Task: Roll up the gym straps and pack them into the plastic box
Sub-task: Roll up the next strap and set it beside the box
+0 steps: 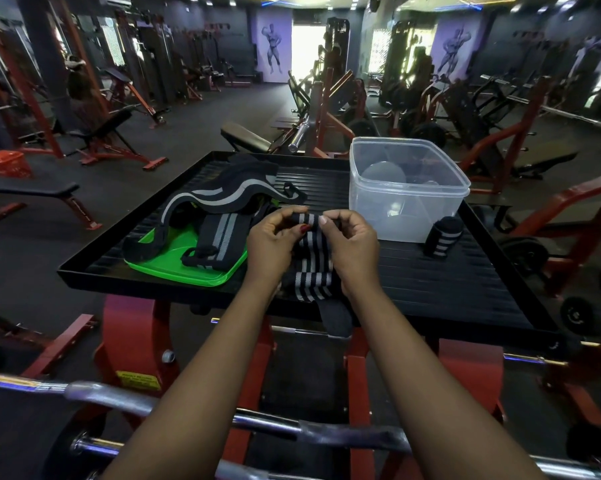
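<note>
A black strap with grey stripes lies across the front of the black tray, its tail hanging over the front edge. My left hand and my right hand both pinch its far end, which is curled into a small roll. A rolled strap stands upright to the right, beside the clear plastic box. The box is open and holds no straps. Several unrolled straps lie piled at the left, partly on a green lid.
The tray sits on a red machine frame. Chrome bars cross the foreground below my arms. Benches and weight machines stand on the gym floor all around.
</note>
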Motion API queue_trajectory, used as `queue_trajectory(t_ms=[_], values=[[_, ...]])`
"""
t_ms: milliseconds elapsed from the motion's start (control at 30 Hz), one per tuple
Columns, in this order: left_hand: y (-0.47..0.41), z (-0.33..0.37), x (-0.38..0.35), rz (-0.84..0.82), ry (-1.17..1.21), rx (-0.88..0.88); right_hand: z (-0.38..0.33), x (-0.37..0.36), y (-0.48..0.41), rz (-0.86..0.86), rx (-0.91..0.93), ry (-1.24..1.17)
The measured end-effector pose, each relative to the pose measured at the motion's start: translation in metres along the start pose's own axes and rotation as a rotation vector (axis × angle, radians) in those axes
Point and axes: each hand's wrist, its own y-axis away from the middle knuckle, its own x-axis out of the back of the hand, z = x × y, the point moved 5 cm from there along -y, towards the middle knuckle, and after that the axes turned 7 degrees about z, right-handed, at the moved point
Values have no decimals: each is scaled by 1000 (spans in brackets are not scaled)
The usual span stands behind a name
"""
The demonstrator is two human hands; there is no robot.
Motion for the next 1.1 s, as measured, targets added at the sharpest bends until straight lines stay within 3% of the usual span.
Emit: queue_trajectory(t_ms=[200, 367, 533, 900, 1100], values=[[-1, -11, -6, -48, 69, 134, -2, -3, 0, -35, 54, 18], [-5, -12, -2, -20, -38, 62, 4, -5, -1, -79, -48, 94], [-2, -11, -6, -80, 37, 123, 0, 0, 0, -48, -9, 79], [0, -2, -5, -38, 143, 64, -4, -1, 1, 0, 31, 21], [-1, -7, -4, 13, 147, 125, -6, 0, 2, -5, 46, 85]])
